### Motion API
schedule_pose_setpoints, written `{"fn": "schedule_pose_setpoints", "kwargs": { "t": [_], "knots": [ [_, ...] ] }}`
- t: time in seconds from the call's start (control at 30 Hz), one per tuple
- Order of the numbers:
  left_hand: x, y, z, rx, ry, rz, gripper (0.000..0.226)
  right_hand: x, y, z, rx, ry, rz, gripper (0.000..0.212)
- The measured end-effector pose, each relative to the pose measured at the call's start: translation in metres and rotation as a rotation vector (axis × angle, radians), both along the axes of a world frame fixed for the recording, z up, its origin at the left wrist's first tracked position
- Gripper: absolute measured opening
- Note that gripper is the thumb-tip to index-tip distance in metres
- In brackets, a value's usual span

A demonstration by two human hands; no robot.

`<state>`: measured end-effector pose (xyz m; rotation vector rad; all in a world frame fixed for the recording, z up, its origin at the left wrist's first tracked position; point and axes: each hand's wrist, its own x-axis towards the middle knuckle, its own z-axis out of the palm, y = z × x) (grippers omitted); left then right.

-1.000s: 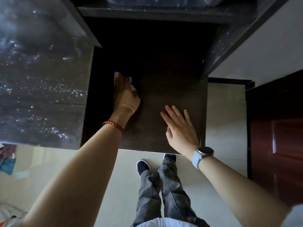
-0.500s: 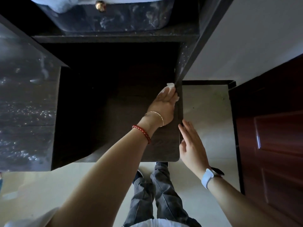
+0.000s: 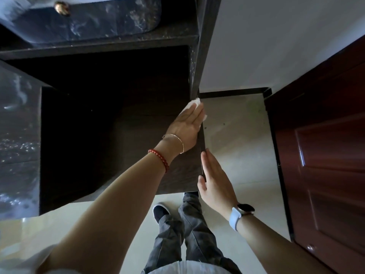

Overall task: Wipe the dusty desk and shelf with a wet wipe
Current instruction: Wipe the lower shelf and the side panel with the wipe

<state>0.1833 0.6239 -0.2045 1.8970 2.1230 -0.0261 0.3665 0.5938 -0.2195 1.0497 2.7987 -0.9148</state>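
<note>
Dark wood-grain desk point(image 3: 177, 175) is being wiped at its right edge; the wet wipe point(image 3: 192, 104) is pressed flat under the left hand point(image 3: 186, 126), fingers together; the right hand point(image 3: 215, 182), open, braces the side; dusty shelf point(image 3: 118, 39) above seemingly awaits.

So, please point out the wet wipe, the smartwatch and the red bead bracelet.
wet wipe point(image 3: 192, 104), head view, white part showing past the fingertips.
smartwatch point(image 3: 245, 209), head view, its dark face.
red bead bracelet point(image 3: 160, 159), head view, middle of the beads.

White wet wipe point(image 3: 192, 105), dark brown wood-grain desk point(image 3: 177, 175), red bead bracelet point(image 3: 160, 159)
</note>
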Motion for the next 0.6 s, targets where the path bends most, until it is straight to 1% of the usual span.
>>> {"fn": "schedule_pose_setpoints", "kwargs": {
  "t": [0.07,0.17,0.27,0.33,0.37,0.47,0.6],
  "knots": [
    [-0.005,0.004,-0.002,0.016,-0.079,0.062,0.056,0.002,-0.001,-0.001,-0.016,-0.002,0.005,0.060],
    [0.003,0.002,-0.002,0.054,-0.101,0.100,0.055,0.003,0.002,0.001,-0.053,0.059,-0.023,0.055],
    [0.017,-0.023,-0.008,0.066,-0.138,0.032,0.052,0.006,0.007,0.007,-0.111,0.137,-0.235,0.044],
    [0.028,-0.053,-0.011,0.049,-0.184,-0.052,0.050,0.009,0.010,0.010,-0.140,0.121,-0.380,0.043],
    [0.035,-0.070,-0.012,0.050,-0.194,-0.106,0.048,0.012,0.011,0.010,-0.156,0.090,-0.407,0.043],
    [0.057,-0.120,-0.019,0.104,-0.129,-0.217,0.045,0.021,0.008,0.007,-0.181,0.004,-0.370,0.044],
    [0.072,-0.159,-0.016,0.054,-0.160,-0.277,0.054,0.021,-0.001,0.009,-0.156,0.005,-0.289,0.045]
  ]
}}
